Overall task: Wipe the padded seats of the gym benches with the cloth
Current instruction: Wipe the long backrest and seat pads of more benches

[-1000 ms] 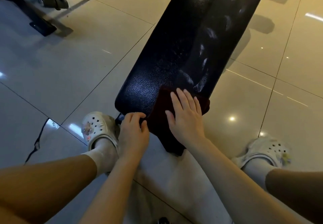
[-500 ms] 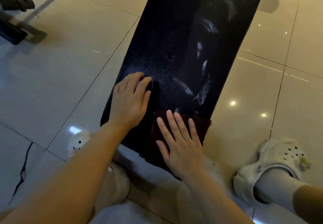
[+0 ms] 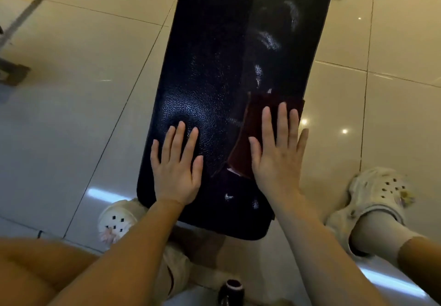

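Observation:
A long black padded bench seat runs away from me across the middle of the view, with pale smears along its right half. A dark red cloth lies flat near the seat's right edge. My right hand presses on the cloth with straight, spread fingers. My left hand rests flat on the bare padding at the seat's left side, fingers straight, holding nothing.
Glossy pale floor tiles surround the bench. My feet in white clogs stand either side of its near end, left clog and right clog. A dark equipment base sits at the far left. A small dark round object is at the bottom edge.
The view moved forward over the bench. My right hand slid the cloth up the seat and towards its right edge. My left hand left the seat's end edge and now lies flat on the padding.

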Demonstrator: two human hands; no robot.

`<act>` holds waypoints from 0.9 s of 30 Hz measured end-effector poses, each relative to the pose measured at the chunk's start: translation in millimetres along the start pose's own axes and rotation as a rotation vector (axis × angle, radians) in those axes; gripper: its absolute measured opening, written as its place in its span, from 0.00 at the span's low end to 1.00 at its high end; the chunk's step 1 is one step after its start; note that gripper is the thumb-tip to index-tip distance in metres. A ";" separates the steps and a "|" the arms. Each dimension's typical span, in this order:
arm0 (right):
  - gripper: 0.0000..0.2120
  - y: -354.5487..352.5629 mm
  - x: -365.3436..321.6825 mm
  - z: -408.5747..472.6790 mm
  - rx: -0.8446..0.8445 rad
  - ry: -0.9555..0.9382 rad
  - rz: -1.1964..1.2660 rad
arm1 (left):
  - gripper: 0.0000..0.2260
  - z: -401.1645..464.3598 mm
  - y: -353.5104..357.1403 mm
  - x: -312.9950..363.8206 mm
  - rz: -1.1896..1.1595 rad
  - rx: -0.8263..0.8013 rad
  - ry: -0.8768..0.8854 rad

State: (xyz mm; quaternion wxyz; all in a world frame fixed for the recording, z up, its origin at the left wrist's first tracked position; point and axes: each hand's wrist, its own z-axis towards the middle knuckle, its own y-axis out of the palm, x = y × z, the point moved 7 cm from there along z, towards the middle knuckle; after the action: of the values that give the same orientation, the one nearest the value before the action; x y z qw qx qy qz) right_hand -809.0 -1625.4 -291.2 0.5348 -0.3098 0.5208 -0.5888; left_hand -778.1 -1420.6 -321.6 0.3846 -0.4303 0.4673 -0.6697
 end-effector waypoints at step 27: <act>0.32 8.7 -24.1 10.3 -0.057 0.204 -0.061 | 0.25 2.0 -0.4 -0.9 -0.022 0.082 0.019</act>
State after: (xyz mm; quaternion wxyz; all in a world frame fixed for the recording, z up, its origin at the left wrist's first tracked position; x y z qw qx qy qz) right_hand -791.1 -1604.4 -292.1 0.4517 -0.2789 0.5797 -0.6181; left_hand -776.0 -1420.2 -321.1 0.3903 -0.4126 0.4383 -0.6966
